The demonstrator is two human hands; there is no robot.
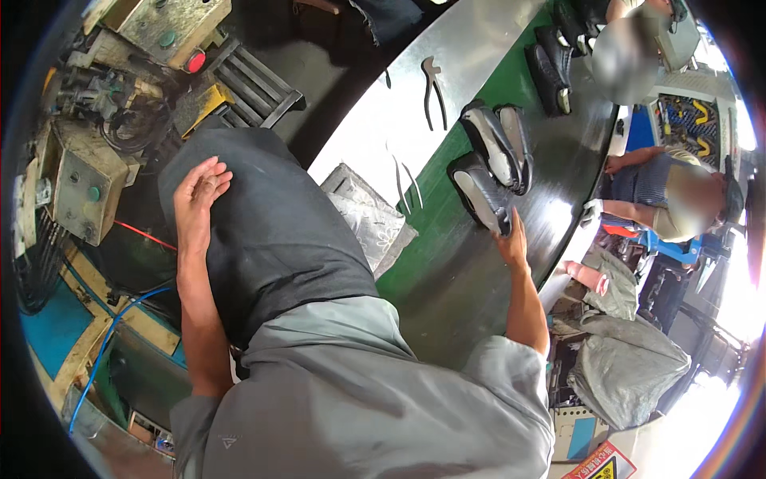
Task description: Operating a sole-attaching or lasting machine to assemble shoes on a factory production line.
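My right hand (513, 241) reaches over the dark bench and has its fingers at the near end of a black shoe (481, 191) with a pale grey middle. Two more shoes like it, one a black shoe (488, 142) and beside it another black shoe (519, 144), lie just beyond and close against it. Above my dark-trousered lap, my left hand (203, 188) is loosely bent with nothing in it. Pliers (432, 84) and a second hand tool with two thin handles (403, 180) lie on the metal ledge, by a grey cloth pad (365, 219).
More black shoes (546, 72) stand farther up the green and black bench surface (447, 295). Old machine boxes with buttons (88, 184) and a slatted stool (255, 84) are at the left. Across the bench, a person (658, 191) works; another is at the far end.
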